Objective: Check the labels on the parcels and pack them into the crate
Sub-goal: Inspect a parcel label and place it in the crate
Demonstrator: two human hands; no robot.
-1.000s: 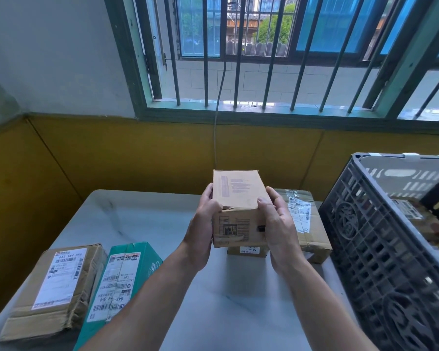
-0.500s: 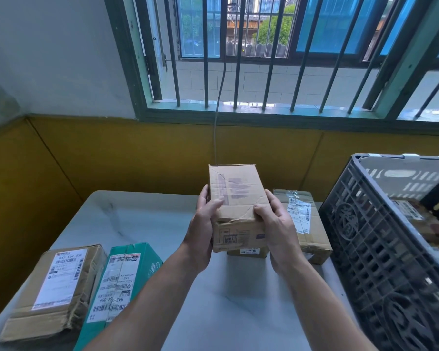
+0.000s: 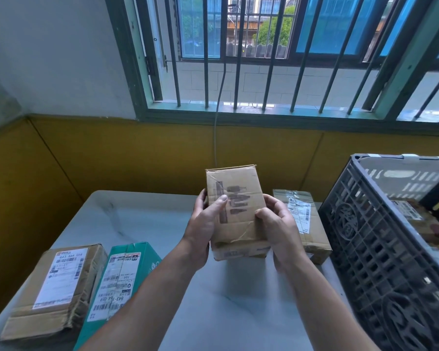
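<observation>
Lying nearest, at the left end of the tabletop (image 3: 142, 219), are a flat brown parcel (image 3: 58, 287) and a green parcel (image 3: 122, 277), side by side with their white labels up. Further in, both forearms reach forward and hold a small cardboard parcel (image 3: 236, 211) in the air above the tabletop, touching nothing else. The left grip (image 3: 204, 224) clasps its left side, thumb laid across the printed face. The right grip (image 3: 280, 229) clasps the right side, thumb on the same face and fingers hidden behind. The parcel's long axis runs up and away from the person, with the faded print turned toward them, so I judge the label check is the step in hand. The crate (image 3: 380, 249) stands to the right, nearer the right grip, so packing calls for a carry rightward over its rim. One labelled parcel (image 3: 413, 219) already lies inside. Behind the held one, a taped brown parcel (image 3: 304, 219) rests on the tabletop, and beyond is the barred window (image 3: 269, 54).
</observation>
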